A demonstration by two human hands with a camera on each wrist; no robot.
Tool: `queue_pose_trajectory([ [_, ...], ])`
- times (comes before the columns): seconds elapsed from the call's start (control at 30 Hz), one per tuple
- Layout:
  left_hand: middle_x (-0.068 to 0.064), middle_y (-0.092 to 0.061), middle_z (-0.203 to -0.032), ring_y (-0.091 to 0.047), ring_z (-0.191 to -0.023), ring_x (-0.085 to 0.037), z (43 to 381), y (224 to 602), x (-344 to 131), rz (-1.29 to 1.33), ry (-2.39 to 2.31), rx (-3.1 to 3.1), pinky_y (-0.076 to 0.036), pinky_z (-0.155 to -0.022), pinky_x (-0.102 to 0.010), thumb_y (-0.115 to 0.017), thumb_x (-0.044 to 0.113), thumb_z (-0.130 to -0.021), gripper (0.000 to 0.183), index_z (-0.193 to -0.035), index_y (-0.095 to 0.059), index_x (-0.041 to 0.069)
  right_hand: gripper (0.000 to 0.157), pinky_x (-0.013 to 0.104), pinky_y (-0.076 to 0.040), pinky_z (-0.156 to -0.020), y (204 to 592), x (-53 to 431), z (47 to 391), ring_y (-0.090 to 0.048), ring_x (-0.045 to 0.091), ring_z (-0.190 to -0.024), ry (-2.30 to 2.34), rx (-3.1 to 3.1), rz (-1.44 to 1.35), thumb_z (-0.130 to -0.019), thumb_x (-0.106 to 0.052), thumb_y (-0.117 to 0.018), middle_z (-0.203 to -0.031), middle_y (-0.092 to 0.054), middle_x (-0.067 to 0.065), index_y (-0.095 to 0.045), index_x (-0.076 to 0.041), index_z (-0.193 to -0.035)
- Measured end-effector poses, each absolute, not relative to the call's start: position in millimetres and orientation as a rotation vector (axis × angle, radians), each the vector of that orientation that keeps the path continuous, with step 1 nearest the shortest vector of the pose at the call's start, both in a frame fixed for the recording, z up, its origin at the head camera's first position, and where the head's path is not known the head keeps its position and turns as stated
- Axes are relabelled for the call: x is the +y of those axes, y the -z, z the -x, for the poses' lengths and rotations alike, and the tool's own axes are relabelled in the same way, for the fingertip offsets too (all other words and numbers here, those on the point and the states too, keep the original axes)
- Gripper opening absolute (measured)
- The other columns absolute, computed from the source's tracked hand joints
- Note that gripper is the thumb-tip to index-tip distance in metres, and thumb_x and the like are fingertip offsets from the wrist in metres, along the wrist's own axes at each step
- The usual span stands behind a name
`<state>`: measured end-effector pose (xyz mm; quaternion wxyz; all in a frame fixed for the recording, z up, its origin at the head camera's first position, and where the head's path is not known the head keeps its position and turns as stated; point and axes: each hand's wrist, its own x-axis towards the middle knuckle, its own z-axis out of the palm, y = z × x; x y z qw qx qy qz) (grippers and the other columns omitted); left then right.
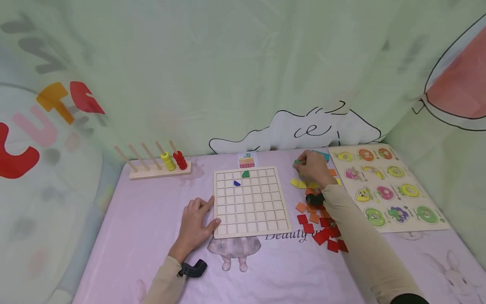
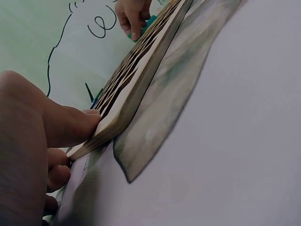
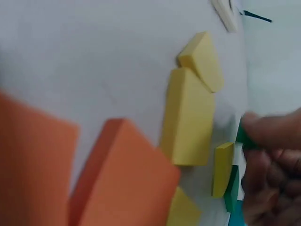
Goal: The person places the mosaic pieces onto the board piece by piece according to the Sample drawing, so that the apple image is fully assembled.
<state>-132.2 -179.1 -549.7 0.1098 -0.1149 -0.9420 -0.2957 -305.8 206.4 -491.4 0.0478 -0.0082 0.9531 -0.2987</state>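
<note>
A square wooden grid board (image 1: 248, 207) lies on the table, with a green piece (image 1: 246, 174) in its top row and a small blue piece (image 1: 237, 183) below and left of that. My left hand (image 1: 195, 223) rests at the board's left side, thumb on the edge near the front corner; the left wrist view shows the thumb (image 2: 75, 125) on the rim. Right of the board, my right hand (image 1: 314, 169) pinches a green tile (image 3: 244, 136) between thumb and finger. Close under that hand lie yellow tiles (image 3: 190, 117) and another green tile (image 3: 232, 190).
Orange tiles (image 1: 301, 207) and red tiles (image 1: 322, 236) lie scattered below my right forearm. A fruit puzzle board (image 1: 392, 198) stands farther right. At the back left is a peg stand (image 1: 159, 172) with yellow and red beads. A small picture card (image 1: 247, 159) lies behind the grid board.
</note>
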Motion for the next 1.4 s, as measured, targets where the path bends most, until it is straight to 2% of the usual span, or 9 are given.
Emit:
queue_pose_trajectory([
  [0.17, -0.006, -0.057, -0.104, -0.046, -0.096, -0.020, 133, 549, -179, 0.337, 0.859, -2.766, -0.035, -0.083, -0.038, -0.077, 0.031, -0.088, 0.070, -0.150, -0.060, 0.004, 0.032, 0.036, -0.047, -0.075, 494, 200, 310, -0.058, 0.028, -0.084, 1.143, 2.898, 0.127, -0.102, -0.024, -0.069, -0.098, -0.065, 0.016, -0.061, -0.004, -0.126],
  [0.3, -0.006, -0.057, -0.104, -0.046, -0.095, -0.021, 133, 548, -179, 0.336, 0.870, -2.762, -0.035, -0.083, -0.038, -0.077, 0.031, -0.087, 0.070, -0.149, -0.060, 0.004, 0.030, 0.029, -0.049, -0.068, 498, 185, 311, -0.064, 0.020, -0.076, 1.348, 2.830, 0.193, -0.098, -0.029, -0.076, -0.090, -0.072, 0.013, -0.071, -0.009, -0.119],
  [0.5, -0.007, -0.057, -0.104, -0.046, -0.096, -0.022, 132, 549, -179, 0.339, 0.890, -2.762, -0.034, -0.083, -0.039, -0.076, 0.031, -0.087, 0.070, -0.149, -0.060, 0.003, 0.033, 0.024, -0.054, -0.072, 505, 155, 307, -0.075, 0.018, -0.086, 1.419, 2.678, 0.250, -0.094, -0.023, -0.082, -0.103, -0.080, 0.015, -0.074, -0.007, -0.122],
  [0.7, -0.007, -0.056, -0.103, -0.045, -0.095, -0.022, 131, 548, -178, 0.330, 0.902, -2.767, -0.034, -0.083, -0.039, -0.076, 0.031, -0.087, 0.070, -0.149, -0.060, 0.003, 0.031, 0.027, -0.052, -0.080, 508, 128, 303, -0.073, 0.022, -0.092, 1.339, 2.648, 0.362, -0.093, -0.018, -0.083, -0.103, -0.079, 0.013, -0.075, -0.005, -0.119],
  [1.0, -0.007, -0.056, -0.103, -0.045, -0.094, -0.021, 132, 545, -179, 0.337, 0.874, -2.768, -0.034, -0.083, -0.038, -0.077, 0.031, -0.087, 0.070, -0.149, -0.060, 0.003, 0.026, 0.031, -0.049, -0.080, 508, 115, 303, -0.062, 0.020, -0.086, 1.190, 2.698, 0.499, -0.091, -0.020, -0.085, -0.098, -0.072, 0.009, -0.078, -0.005, -0.111],
  [1.17, -0.006, -0.056, -0.101, -0.044, -0.093, -0.021, 133, 546, -179, 0.346, 0.880, -2.759, -0.034, -0.084, -0.038, -0.077, 0.030, -0.086, 0.070, -0.149, -0.060, 0.002, 0.026, 0.032, -0.049, -0.080, 508, 113, 304, -0.061, 0.022, -0.086, 1.170, 2.707, 0.489, -0.091, -0.019, -0.085, -0.098, -0.071, 0.009, -0.079, -0.005, -0.113],
  [1.4, -0.006, -0.056, -0.100, -0.044, -0.092, -0.021, 133, 547, -179, 0.348, 0.876, -2.755, -0.034, -0.083, -0.038, -0.077, 0.030, -0.086, 0.070, -0.148, -0.060, 0.002, 0.022, 0.030, -0.048, -0.076, 509, 110, 305, -0.063, 0.019, -0.081, 1.169, 2.729, 0.457, -0.088, -0.019, -0.087, -0.092, -0.075, 0.007, -0.081, -0.006, -0.105],
])
